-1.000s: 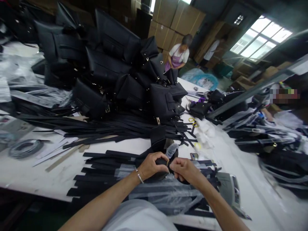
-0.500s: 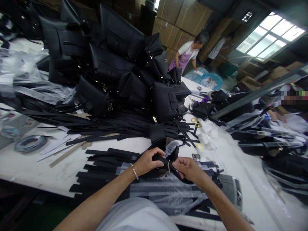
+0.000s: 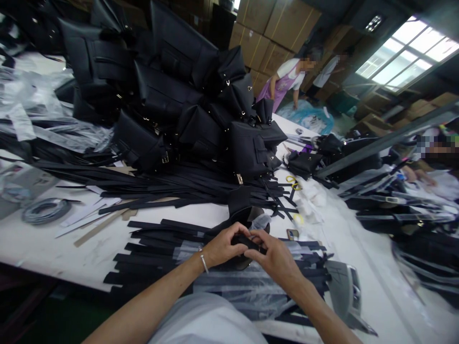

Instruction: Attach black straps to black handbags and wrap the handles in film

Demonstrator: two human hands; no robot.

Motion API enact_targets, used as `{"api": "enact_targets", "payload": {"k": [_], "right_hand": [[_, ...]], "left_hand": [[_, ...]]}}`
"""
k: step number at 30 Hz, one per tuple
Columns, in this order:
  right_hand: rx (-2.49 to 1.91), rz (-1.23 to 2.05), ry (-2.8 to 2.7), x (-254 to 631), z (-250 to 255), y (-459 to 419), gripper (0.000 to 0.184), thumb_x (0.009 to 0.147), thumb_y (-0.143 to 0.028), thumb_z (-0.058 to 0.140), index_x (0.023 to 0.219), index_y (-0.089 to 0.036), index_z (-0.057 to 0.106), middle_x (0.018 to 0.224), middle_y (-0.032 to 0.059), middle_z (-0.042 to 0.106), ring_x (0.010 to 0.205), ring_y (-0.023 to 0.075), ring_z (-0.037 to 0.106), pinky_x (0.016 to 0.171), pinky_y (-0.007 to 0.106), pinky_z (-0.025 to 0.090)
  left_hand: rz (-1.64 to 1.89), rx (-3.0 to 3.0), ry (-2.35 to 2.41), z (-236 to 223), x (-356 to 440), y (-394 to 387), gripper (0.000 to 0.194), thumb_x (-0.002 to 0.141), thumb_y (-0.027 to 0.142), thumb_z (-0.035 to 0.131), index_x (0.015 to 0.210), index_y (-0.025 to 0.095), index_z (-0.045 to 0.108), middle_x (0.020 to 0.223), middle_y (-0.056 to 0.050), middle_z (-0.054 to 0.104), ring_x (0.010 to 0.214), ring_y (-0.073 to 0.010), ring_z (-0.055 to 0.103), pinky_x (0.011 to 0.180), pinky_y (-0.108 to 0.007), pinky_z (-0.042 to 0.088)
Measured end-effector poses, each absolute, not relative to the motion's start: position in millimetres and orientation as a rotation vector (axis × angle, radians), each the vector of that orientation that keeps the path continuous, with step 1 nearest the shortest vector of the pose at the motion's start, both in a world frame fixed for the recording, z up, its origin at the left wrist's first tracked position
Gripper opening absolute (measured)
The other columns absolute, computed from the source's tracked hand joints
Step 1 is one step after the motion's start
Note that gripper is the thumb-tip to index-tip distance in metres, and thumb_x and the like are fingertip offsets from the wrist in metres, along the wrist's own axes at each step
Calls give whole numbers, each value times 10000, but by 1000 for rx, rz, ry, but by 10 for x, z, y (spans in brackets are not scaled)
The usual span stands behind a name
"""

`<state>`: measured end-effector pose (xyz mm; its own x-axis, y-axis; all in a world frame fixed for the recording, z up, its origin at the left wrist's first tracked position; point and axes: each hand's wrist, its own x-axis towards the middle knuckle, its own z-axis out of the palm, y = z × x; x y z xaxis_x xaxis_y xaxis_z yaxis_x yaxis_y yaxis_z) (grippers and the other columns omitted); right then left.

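Your left hand (image 3: 219,247) pinched a narrow, black, leather-like strap (image 3: 244,241) between curled thumb and fingers, and your right hand (image 3: 269,248) closed on its right part, thumb nearer you. Half a second earlier your hands stood farther apart, a gold-coloured metal fitting showing between them; now the fingertips had met and covered it (any glint left was too small to read), so the handling was gathered at one spot. Both forearms (image 3: 154,303) slanted inward, the right hand tipped leftward. The strap sat just nearer you than a squarish black panel (image 3: 239,200), above flat black strips (image 3: 132,278), partly under clear plastic film (image 3: 244,286), on the white tabletop (image 3: 64,253).
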<state>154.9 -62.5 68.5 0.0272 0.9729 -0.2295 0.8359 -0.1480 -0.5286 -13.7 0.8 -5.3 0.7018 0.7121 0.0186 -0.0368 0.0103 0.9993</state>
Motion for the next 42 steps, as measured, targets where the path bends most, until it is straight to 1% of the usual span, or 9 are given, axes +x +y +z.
{"api": "enact_targets", "payload": {"k": [3, 9, 14, 19, 23, 30, 37, 39, 42], "right_hand": [[-2021, 799, -1870, 1579, 620, -625, 250, 784, -359, 616, 1003, -251, 672, 934, 40, 703, 865, 219, 652, 774, 326, 481], [-2057, 740, -1845, 1607, 583, -630, 281, 789, -351, 621, 1043, -240, 673, 907, 41, 693, 832, 209, 642, 756, 321, 485], [-2037, 721, -1888, 1612, 593, -648, 209, 798, -347, 619, 957, -235, 697, 888, 53, 690, 823, 214, 639, 757, 323, 487], [-1996, 677, -1978, 1627, 604, -663, 202, 812, -337, 618, 968, -237, 697, 895, 60, 687, 832, 217, 636, 772, 329, 486], [-1972, 674, -2052, 1638, 617, -672, 190, 813, -303, 631, 974, -233, 705, 882, 60, 684, 822, 213, 634, 765, 321, 484], [-1924, 748, -2060, 1618, 628, -664, 171, 813, -282, 631, 953, -235, 715, 869, 61, 684, 818, 211, 639, 741, 311, 480], [-2086, 868, -1906, 1572, 663, -598, 150, 729, -249, 660, 851, -239, 745, 847, 51, 705, 783, 211, 638, 731, 309, 469], [-2131, 931, -1809, 1577, 661, -569, 147, 701, -246, 664, 825, -237, 743, 818, 38, 713, 756, 206, 636, 705, 300, 464], [-2126, 1075, -1614, 1611, 622, -532, 113, 715, -268, 634, 760, -220, 726, 735, 18, 708, 689, 182, 622, 627, 270, 448]], "left_hand": [[645, 1539, 656, -54, -192, 32, 326, 732, 148, 631, 1046, 211, 569, 1030, -11, 621, 975, -179, 569, 888, -288, 431], [667, 1849, 737, -74, -247, 58, 329, 799, 207, 635, 1123, 242, 584, 1071, -31, 617, 1031, -201, 533, 928, -330, 378], [610, 2015, 755, -118, -279, 107, 270, 779, 319, 697, 1039, 260, 653, 988, -27, 663, 992, -217, 528, 899, -356, 339], [581, 1792, 740, -154, -262, 142, 233, 717, 286, 738, 942, 243, 690, 902, -1, 662, 906, -190, 560, 837, -301, 392], [524, 1532, 722, -163, -242, 117, 245, 703, 246, 715, 941, 202, 682, 874, 7, 659, 839, -168, 585, 746, -250, 426], [577, 1531, 743, -168, -221, 61, 168, 689, 248, 727, 846, 194, 704, 838, 6, 677, 822, -167, 599, 759, -250, 432], [620, 1644, 718, -241, -190, 14, 209, 704, 273, 744, 900, 219, 696, 854, 7, 670, 835, -168, 585, 779, -262, 428], [622, 1693, 727, -252, -162, -14, 208, 705, 273, 748, 899, 224, 695, 849, 5, 674, 846, -174, 579, 795, -273, 426], [647, 1704, 758, -277, -123, -70, 218, 701, 288, 757, 899, 219, 697, 850, -5, 674, 841, -178, 578, 787, -276, 432]]}}
